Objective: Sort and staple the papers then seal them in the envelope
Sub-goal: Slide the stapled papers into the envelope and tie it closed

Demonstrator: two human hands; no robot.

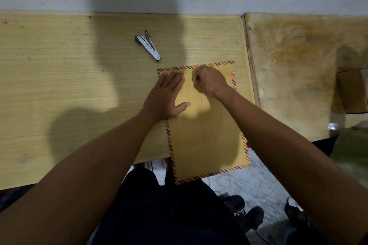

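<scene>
Late in task, by appearance: airmail-bordered manila envelope [207, 125] flat on table [59, 85], no loose papers visible. Left hand [167, 95] pressed flat; right hand [209, 81] fingers clenched, possibly pinching closure string. Stapler [148, 44] beyond fingers.

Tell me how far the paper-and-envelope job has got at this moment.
Late stage, it seems. No loose papers show and the stapler lies set aside on the table, so sorting and stapling look done. The left hand presses flat on the envelope while the right hand, curled, works near its top edge, apparently closing it. Whether the seal is finished cannot be seen.
</scene>
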